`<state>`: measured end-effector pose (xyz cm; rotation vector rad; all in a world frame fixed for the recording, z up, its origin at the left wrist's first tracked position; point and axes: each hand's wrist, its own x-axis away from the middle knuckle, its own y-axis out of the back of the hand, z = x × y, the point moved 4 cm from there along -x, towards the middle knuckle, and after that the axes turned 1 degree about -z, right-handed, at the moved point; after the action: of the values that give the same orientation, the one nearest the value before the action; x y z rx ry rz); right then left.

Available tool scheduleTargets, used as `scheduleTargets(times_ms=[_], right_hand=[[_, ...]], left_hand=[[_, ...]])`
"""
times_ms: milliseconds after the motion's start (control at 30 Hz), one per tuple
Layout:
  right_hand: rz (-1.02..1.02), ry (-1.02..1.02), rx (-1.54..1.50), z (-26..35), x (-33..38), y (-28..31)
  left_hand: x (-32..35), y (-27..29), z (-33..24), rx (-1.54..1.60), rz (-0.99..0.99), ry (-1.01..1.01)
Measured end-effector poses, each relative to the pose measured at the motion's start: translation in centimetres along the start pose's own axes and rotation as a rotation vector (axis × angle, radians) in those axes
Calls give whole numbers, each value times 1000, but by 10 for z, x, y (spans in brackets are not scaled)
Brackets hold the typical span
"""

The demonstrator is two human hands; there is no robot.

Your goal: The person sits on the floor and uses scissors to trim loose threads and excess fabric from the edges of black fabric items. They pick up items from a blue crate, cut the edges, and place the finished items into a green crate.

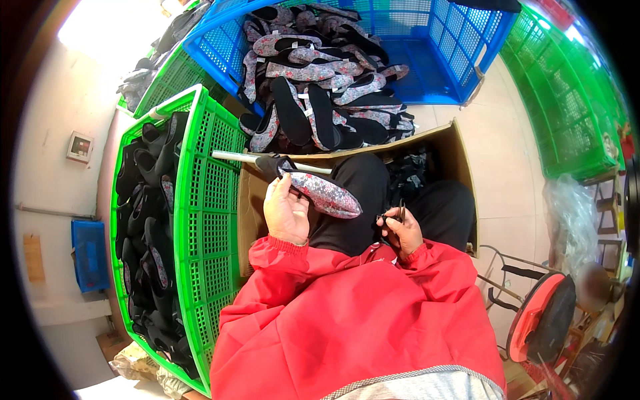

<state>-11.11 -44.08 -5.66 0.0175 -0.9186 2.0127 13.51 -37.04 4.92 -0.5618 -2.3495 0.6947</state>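
Observation:
My left hand is closed on a floral slipper with a dark opening, pinched near one end between thumb and fingers. The slipper lies tilted over my left thigh, its rounded end toward the right. My right hand is curled above my right thigh, apart from the slipper. In its fingers is a small dark pointed tool that looks like thread snips; most of it is hidden. Beyond my knees lies a heap of similar floral slippers with black soles, spilling from a blue crate.
A green crate full of dark slippers stands close on my left. Around my legs is a cardboard box, with a pale pole across its far left side. Green crates and a red-and-black round seat are on the right.

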Motion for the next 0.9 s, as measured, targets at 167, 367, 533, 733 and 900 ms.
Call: scheduleTargets(times_ms=[167,367,533,733,900], right_hand=[[-13,-11,20,2,1,-2],[24,-13,43,0,1,5],[58,138,48,1,-3,-7],[155,382,172,20,4,-34],[-79,401,178,35,15,-20]], left_hand=[[-1,5,1,-31,19,4],[0,3,7,-96,51,-40],[22,-4,31,-323,149,-273],[38,-24,40,-385,270,-360],[48,-60,74,-312,404,-180]])
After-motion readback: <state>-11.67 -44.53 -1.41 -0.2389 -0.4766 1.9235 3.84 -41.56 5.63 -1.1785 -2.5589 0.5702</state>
